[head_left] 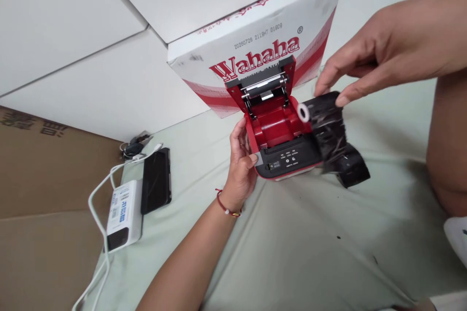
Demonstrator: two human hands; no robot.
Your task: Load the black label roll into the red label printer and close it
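Note:
A small red and black label printer (279, 129) has its lid (264, 85) raised, showing a bare red roll bay and a grey roller in the lid. My left hand (242, 158) grips the printer's left side, thumb on the front corner and fingers along the outer wall. Pinched between thumb and fingers of my right hand (359, 65) is a roll of black film (328, 124) on a white core. It hangs just right of the open bay, overlapping the printer's right edge in view. A loose tail of the film droops below it.
Behind the printer a white and red Wahaha carton (255, 24) leans against white panels. To the left lie a black phone (156, 180), a white power bank (124, 214) with white cables, and a brown cardboard box (47, 214). Pale green cloth (292, 248) covers the surface.

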